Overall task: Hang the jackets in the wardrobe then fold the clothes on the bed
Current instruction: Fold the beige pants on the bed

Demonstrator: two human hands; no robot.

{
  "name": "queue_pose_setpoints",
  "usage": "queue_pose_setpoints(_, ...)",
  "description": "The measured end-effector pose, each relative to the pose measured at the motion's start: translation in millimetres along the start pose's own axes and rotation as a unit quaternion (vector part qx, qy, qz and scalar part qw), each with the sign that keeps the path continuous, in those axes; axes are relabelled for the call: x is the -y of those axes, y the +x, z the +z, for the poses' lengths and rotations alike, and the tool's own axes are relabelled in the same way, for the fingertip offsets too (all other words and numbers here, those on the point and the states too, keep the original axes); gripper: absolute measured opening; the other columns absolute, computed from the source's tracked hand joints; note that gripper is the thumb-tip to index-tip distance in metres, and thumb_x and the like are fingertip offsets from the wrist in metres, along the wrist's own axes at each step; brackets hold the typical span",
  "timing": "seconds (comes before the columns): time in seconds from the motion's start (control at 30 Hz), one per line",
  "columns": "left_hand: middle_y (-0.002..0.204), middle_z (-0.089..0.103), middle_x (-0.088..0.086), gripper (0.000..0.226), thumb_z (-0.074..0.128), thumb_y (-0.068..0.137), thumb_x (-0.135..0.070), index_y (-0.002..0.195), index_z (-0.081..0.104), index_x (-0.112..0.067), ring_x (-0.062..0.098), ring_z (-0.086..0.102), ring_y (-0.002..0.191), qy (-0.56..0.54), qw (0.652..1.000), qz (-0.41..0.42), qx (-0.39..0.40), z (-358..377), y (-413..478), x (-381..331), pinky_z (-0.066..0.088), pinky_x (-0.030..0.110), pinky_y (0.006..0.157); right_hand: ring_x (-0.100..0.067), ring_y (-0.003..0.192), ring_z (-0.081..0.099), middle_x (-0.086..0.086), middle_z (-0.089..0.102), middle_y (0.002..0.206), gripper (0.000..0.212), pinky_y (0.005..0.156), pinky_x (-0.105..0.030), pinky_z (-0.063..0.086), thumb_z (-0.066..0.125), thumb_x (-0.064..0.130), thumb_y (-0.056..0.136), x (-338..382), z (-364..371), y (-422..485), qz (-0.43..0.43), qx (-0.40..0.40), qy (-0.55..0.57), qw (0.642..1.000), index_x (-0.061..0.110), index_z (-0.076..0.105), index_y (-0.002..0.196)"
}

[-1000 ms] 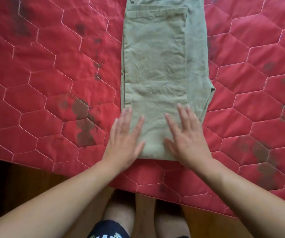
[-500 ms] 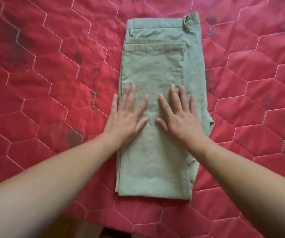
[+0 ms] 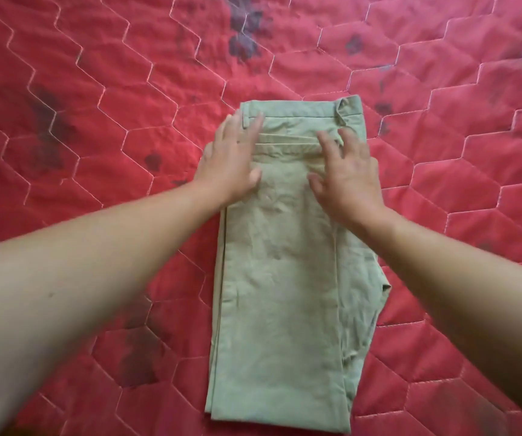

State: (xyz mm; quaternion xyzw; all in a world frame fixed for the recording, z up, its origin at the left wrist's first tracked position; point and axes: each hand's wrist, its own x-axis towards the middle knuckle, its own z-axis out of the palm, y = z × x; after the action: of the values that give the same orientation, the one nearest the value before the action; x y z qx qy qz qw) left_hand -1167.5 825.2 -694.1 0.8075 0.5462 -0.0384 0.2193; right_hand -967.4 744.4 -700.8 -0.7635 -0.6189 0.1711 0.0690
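Folded olive-green trousers (image 3: 284,294) lie flat on the red quilted bedspread (image 3: 96,105), running from the centre of the frame down to the lower edge, waistband at the top. The left hand (image 3: 233,162) rests palm down on the upper left edge of the trousers, fingers straight and close together, reaching the waistband. The right hand (image 3: 347,177) lies flat on the upper right portion, fingers spread, tips near the pocket seam. Both forearms extend in from the lower corners. Dark stains mark the bedspread, most at the top centre.
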Motion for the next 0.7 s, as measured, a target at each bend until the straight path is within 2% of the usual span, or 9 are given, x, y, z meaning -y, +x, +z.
queue_pose_setpoints(0.1,0.133,0.05,0.011,0.06,0.068,0.087,-0.037,0.139,0.046,-0.02,0.033,0.046,0.129,0.005,1.0,-0.028,0.009,-15,35,7,0.037,0.051,0.103,-0.036,0.132,0.042,-0.012,0.048,0.144,0.068,0.102,-0.05,0.039,0.064,0.034,0.09,-8,-7,34,0.068,0.022,0.046,0.996,0.02,0.04,0.151)
queue_pose_setpoints(0.2,0.124,0.047,0.013,0.039,0.072,0.081,-0.025,0.118,0.062,-0.017,0.031,0.05,0.118,-0.065,0.997,-0.04,0.03,-16,31,10,0.044,0.044,0.102,-0.028,0.119,0.056,-0.006,0.064,0.124,0.056,0.099,-0.04,0.046,0.068,0.024,0.084,-11,-10,34,0.142,0.029,0.197,0.97,0.02,0.054,0.138)
queue_pose_setpoints(0.3,0.115,0.045,0.012,0.029,0.066,0.079,-0.006,0.106,0.06,-0.015,0.029,0.056,0.096,-0.193,0.977,-0.061,0.066,-18,17,13,0.057,0.04,0.08,-0.024,0.096,0.066,-0.002,0.07,0.101,0.031,0.083,-0.039,0.054,0.067,0.014,0.08,-11,-13,27,0.176,0.051,0.288,0.94,0.018,0.063,0.11)
queue_pose_setpoints(0.37,0.099,0.055,0.009,0.026,0.058,0.08,0.001,0.1,0.056,-0.014,0.027,0.055,0.082,-0.216,0.973,-0.053,0.059,-21,13,15,0.052,0.038,0.067,-0.025,0.089,0.066,-0.005,0.071,0.094,0.023,0.082,-0.045,0.056,0.065,0.007,0.079,-11,-17,26,0.17,0.047,0.316,0.932,0.016,0.065,0.1)
queue_pose_setpoints(0.43,0.084,0.058,0.004,0.027,0.056,0.081,0.005,0.101,0.058,-0.013,0.023,0.052,0.074,-0.24,0.969,-0.047,0.04,-30,18,15,0.043,0.032,0.062,-0.033,0.093,0.068,-0.012,0.072,0.096,0.021,0.084,-0.051,0.056,0.065,0.002,0.079,-11,-22,33,0.163,0.032,0.332,0.929,0.013,0.067,0.096)
queue_pose_setpoints(0.5,0.079,0.058,0.0,0.03,0.057,0.082,0.007,0.106,0.061,-0.01,0.016,0.052,0.069,-0.263,0.964,-0.039,0.01,-41,31,13,0.042,0.027,0.059,-0.035,0.094,0.069,-0.015,0.073,0.098,0.019,0.086,-0.054,0.055,0.066,0.0,0.078,-11,-29,50,0.159,0.007,0.354,0.922,0.009,0.068,0.094)
queue_pose_setpoints(0.6,0.087,0.059,-0.003,0.042,0.061,0.087,0.003,0.124,0.057,-0.016,0.013,0.057,0.077,-0.281,0.959,-0.033,-0.018,-56,60,13,0.048,0.019,0.062,-0.021,0.089,0.066,-0.002,0.069,0.091,0.023,0.078,-0.042,0.056,0.068,0.005,0.077,-15,-35,84,0.16,-0.022,0.338,0.927,0.015,0.064,0.097)
queue_pose_setpoints(0.63,0.099,0.059,0.0,0.05,0.064,0.089,-0.002,0.134,0.051,-0.021,0.014,0.058,0.085,-0.265,0.964,-0.036,-0.017,-55,68,13,0.051,0.022,0.07,-0.021,0.095,0.066,0.001,0.067,0.096,0.031,0.076,-0.034,0.053,0.067,0.009,0.079,-17,-36,93,0.158,-0.014,0.306,0.939,0.019,0.063,0.108)
queue_pose_setpoints(0.7,0.132,0.049,0.008,0.064,0.063,0.093,-0.012,0.151,0.037,-0.024,0.021,0.053,0.112,-0.185,0.98,-0.064,-0.021,-43,70,15,0.048,0.033,0.098,-0.026,0.115,0.059,-0.006,0.061,0.123,0.057,0.086,-0.028,0.044,0.064,0.014,0.085,-17,-29,94,0.153,0.002,0.23,0.961,0.021,0.049,0.14)
